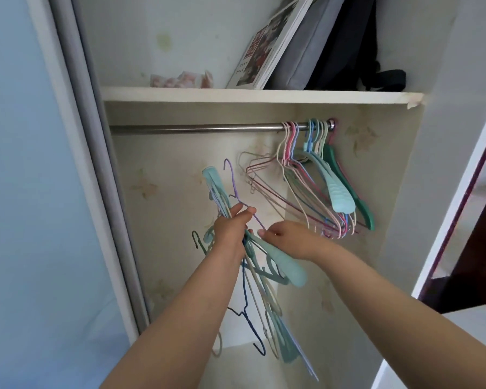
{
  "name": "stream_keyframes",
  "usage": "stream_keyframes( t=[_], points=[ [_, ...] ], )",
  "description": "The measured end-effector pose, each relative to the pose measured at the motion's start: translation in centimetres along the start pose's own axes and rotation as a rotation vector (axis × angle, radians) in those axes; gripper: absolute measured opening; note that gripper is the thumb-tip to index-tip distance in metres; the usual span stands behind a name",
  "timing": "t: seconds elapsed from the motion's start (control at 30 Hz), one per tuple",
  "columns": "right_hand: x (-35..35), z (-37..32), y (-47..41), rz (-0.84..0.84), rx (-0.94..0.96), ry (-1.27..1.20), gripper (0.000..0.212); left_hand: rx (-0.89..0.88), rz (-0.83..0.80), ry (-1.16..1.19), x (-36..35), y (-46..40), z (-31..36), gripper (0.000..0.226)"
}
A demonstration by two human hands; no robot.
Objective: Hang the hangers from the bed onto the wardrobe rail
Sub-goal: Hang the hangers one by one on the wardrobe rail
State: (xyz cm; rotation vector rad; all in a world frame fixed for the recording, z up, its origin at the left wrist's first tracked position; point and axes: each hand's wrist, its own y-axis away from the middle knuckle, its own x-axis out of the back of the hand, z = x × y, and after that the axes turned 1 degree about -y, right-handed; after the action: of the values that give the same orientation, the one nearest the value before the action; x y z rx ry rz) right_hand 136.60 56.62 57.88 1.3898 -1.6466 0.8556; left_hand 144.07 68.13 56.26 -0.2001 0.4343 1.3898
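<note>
Book (267,49) and bags (345,43) lean on shelf (180,94).

I see the wardrobe rail (197,128) carrying hung hangers (314,175) at its right end; the shelf (180,94) above holds a leaning book (267,49) and bags (334,43).

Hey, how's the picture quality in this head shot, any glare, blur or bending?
Head view: soft, even daylight; a mild highlight along the steel rail; wide-angle bending bows the wardrobe door edge; the bundle of hangers below the left hand looks slightly soft.
</note>
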Motion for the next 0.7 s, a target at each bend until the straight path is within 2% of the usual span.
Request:
stream_keyframes(
  t=[0.07, 0.13, 0.23, 0.3, 0.43, 0.53, 0.7],
  points=[
    [-0.2, 0.9, 0.3, 0.089, 0.018, 0.112, 0.036, 0.005, -0.015, 0.000, -0.4, 0.0, -0.1, 0.030],
    [-0.5, 1.6, 0.6, 0.267, 0.021, 0.123, 0.031, -0.005, -0.018, -0.022, -0.6, 0.0, 0.0, 0.026],
    [0.6, 2.0, 1.2, 0.541, 0.018, -0.068, 0.028, -0.030, -0.039, -0.034, -0.2, -0.4, 0.2, 0.016],
    [2.3, 1.8, 1.1, 0.618, 0.027, -0.154, 0.025, -0.050, -0.077, -0.051, 0.3, -0.5, 0.3, 0.028],
    [5.4, 0.4, -0.7, 0.608, 0.051, -0.087, 0.047, -0.030, -0.113, -0.004, 1.3, -0.4, 0.5, 0.035],
    [6.7, -0.5, -2.5, 0.555, -0.028, 0.044, 0.065, -0.044, -0.112, -0.033, 2.0, -0.2, 0.7, 0.026],
    [6.4, -0.4, -5.7, 0.391, -0.068, 0.150, 0.067, -0.064, -0.106, -0.044, 2.9, 0.6, 1.4, 0.019]
  ],
)
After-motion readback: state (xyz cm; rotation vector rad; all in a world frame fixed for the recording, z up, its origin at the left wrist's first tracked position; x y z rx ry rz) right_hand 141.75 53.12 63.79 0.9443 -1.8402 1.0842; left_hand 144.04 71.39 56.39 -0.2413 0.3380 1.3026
